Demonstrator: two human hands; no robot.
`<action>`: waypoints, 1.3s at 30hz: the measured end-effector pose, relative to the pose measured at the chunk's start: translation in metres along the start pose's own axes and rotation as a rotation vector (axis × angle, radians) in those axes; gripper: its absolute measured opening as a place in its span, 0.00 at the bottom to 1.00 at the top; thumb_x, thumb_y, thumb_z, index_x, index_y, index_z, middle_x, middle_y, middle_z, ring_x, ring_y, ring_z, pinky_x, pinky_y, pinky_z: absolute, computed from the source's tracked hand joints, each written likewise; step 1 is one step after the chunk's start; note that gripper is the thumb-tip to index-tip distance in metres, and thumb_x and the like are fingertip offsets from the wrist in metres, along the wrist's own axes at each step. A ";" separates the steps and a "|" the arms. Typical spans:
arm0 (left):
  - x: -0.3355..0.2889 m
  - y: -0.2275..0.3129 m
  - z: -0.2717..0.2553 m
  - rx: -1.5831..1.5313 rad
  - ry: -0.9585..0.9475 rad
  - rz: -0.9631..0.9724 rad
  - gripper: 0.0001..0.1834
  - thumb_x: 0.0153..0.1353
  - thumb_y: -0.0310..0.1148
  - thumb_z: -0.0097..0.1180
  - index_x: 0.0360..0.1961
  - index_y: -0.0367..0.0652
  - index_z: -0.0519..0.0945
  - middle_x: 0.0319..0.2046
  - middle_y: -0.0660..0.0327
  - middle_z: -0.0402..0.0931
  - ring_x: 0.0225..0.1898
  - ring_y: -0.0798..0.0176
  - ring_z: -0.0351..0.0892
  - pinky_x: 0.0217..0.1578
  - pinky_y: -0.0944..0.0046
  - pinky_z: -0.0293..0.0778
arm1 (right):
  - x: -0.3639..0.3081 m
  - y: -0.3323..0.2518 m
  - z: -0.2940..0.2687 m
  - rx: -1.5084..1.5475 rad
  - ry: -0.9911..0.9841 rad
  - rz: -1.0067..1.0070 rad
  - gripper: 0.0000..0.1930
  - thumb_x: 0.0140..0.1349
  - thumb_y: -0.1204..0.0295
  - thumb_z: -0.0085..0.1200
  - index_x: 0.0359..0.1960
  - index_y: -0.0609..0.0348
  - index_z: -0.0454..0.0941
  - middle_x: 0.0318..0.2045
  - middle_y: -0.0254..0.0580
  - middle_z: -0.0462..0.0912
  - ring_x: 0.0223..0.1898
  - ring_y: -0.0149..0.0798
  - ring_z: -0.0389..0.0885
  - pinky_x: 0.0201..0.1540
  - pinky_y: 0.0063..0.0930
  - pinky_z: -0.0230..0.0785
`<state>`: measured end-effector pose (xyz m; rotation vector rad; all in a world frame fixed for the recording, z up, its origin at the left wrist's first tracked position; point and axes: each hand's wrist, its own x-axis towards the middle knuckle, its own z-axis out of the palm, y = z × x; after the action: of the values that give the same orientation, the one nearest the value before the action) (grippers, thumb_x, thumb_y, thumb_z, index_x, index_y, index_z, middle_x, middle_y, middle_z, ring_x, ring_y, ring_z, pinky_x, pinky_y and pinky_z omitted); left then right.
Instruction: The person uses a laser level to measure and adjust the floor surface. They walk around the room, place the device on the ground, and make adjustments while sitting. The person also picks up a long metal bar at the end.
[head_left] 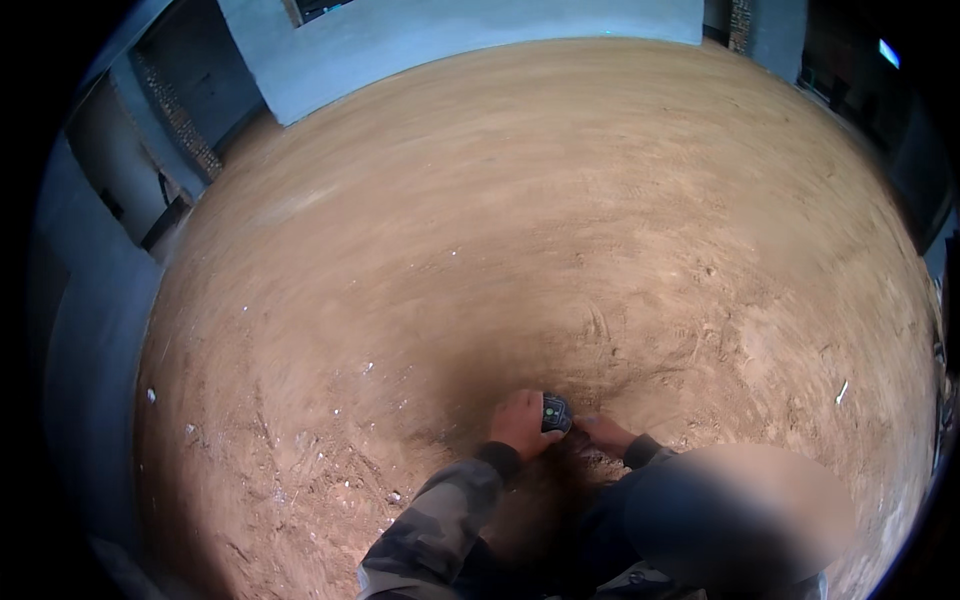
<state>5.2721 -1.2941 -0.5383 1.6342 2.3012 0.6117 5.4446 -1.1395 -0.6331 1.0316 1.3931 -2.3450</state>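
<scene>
Low in the head view, my left hand (518,424) is wrapped round a small, dark, rounded device (556,413) with pale markings and a green spot on its face. Its exact kind does not show. Just to its right, my right hand (606,436) is closed, with the fingertips close against the device's right side. What those fingers pinch, if anything, is too small to tell. Both hands are low over the brown dirt floor (520,210). A grey patterned sleeve covers my left forearm; a dark cuff shows at my right wrist.
A blurred oval patch (745,515) hides much of the lower right. Pale scraps (368,368) and a white sliver (841,392) lie on the uneven dirt. Grey-blue walls (480,30) stand at the back and left, with a doorway (205,70) at the far left.
</scene>
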 end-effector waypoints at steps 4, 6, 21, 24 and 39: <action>0.007 0.016 -0.020 -0.008 -0.102 -0.049 0.37 0.49 0.53 0.70 0.54 0.40 0.73 0.52 0.49 0.74 0.55 0.44 0.74 0.53 0.46 0.70 | -0.002 -0.003 -0.010 -0.047 0.009 -0.014 0.20 0.75 0.55 0.44 0.43 0.59 0.80 0.31 0.41 0.84 0.30 0.37 0.84 0.34 0.32 0.80; 0.010 0.035 -0.044 -0.007 -0.134 -0.073 0.38 0.49 0.53 0.70 0.55 0.39 0.73 0.53 0.48 0.73 0.56 0.44 0.73 0.54 0.47 0.70 | -0.004 -0.001 -0.025 -0.128 0.039 -0.014 0.22 0.74 0.53 0.47 0.47 0.64 0.78 0.33 0.43 0.83 0.32 0.37 0.84 0.35 0.32 0.80; -0.226 0.050 -0.205 -0.046 -0.133 -0.469 0.34 0.56 0.52 0.68 0.54 0.36 0.77 0.55 0.45 0.76 0.56 0.42 0.76 0.56 0.47 0.73 | -0.250 -0.210 0.116 -1.022 -0.077 -0.696 0.14 0.59 0.64 0.66 0.40 0.60 0.81 0.35 0.47 0.84 0.39 0.48 0.84 0.44 0.37 0.76; -0.244 0.063 -0.210 -0.198 -0.012 -0.511 0.28 0.57 0.49 0.66 0.52 0.40 0.79 0.52 0.49 0.78 0.54 0.45 0.78 0.54 0.51 0.75 | -0.233 -0.208 0.146 -1.302 -0.203 -0.743 0.14 0.57 0.63 0.66 0.38 0.59 0.81 0.34 0.46 0.84 0.35 0.52 0.82 0.39 0.41 0.75; -0.281 0.196 -0.235 0.031 -0.448 -1.222 0.29 0.63 0.56 0.51 0.57 0.47 0.76 0.60 0.53 0.71 0.60 0.47 0.71 0.56 0.40 0.71 | -0.326 -0.170 0.156 -1.334 0.142 -0.380 0.14 0.62 0.60 0.57 0.37 0.59 0.81 0.35 0.55 0.82 0.42 0.59 0.80 0.45 0.50 0.74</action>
<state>5.4284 -1.5478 -0.2490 0.1085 2.3645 -0.0856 5.5235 -1.2308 -0.2527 0.4923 2.6818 -0.9221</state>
